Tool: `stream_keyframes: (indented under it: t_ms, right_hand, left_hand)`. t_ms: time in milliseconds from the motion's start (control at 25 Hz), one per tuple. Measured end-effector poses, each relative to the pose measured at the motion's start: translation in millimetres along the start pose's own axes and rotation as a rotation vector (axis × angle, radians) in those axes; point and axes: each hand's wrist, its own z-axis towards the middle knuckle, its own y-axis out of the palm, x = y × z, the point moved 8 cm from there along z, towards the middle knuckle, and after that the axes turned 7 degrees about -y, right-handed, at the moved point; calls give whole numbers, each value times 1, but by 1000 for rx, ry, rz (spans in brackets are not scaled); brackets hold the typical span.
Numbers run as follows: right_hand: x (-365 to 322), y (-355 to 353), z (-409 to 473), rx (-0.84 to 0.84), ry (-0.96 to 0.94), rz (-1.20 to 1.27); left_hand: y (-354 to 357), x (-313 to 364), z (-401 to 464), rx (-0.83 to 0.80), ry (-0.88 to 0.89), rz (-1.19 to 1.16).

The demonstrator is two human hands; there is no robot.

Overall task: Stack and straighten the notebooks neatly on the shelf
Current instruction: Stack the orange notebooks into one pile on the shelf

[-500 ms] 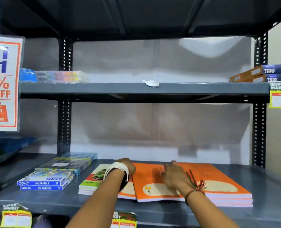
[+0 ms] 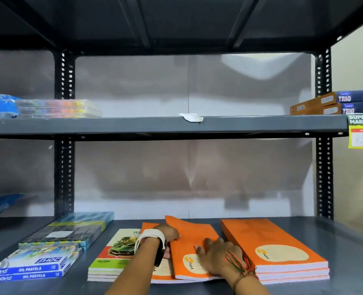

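Observation:
On the grey lower shelf (image 2: 346, 237) lie three groups of notebooks. A neat stack of orange notebooks (image 2: 282, 248) sits at the right. In the middle, a loose orange notebook (image 2: 192, 237) is tilted with its left edge raised over another orange one. My left hand (image 2: 168, 234), with a white watch band on the wrist, grips its left edge. My right hand (image 2: 216, 256) presses flat on its cover. A stack of car-cover notebooks (image 2: 114, 256) lies to the left, partly under my left forearm.
Oil pastel boxes (image 2: 31, 267) and a dark flat box (image 2: 74, 228) lie at the shelf's left. The upper shelf holds colour sets (image 2: 57, 108) at left, TRIO boxes (image 2: 333, 103) at right and a paper scrap (image 2: 191, 117). A price tag (image 2: 361, 130) hangs at right.
The middle orange notebook has slid left, away from the right stack, and its left edge has lifted. Both hands moved with it. The camera has come closer.

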Motion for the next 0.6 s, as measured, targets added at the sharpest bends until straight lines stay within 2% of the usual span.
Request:
stream_keyframes:
  t_ms: [120, 160, 240, 360, 440, 480, 560, 600]
  right_hand:
    - [-2, -1, 2, -3, -20, -48]
    - [-2, -3, -1, -2, -15, -59]
    - [3, -12, 6, 23, -22, -95]
    - [15, -42, 18, 25, -59, -92]
    - [34, -74, 26, 80, -41, 155]
    - [47, -88, 28, 102, -25, 364]
    - [75, -108, 27, 152, 10, 743]
    - [94, -119, 26, 202, 28, 837]
  left_hand:
    - [-5, 21, 7, 66, 141, 296]
    - [-10, 29, 10, 105, 175, 287]
    - [-24, 36, 11, 128, 232, 122]
    - [-37, 42, 8, 26, 260, -400]
    - [-28, 55, 3, -132, 211, -775]
    - [-20, 64, 1, -192, 184, -870]
    - [-4, 87, -2, -254, 176, -893]
    - [7, 99, -4, -265, 196, -846]
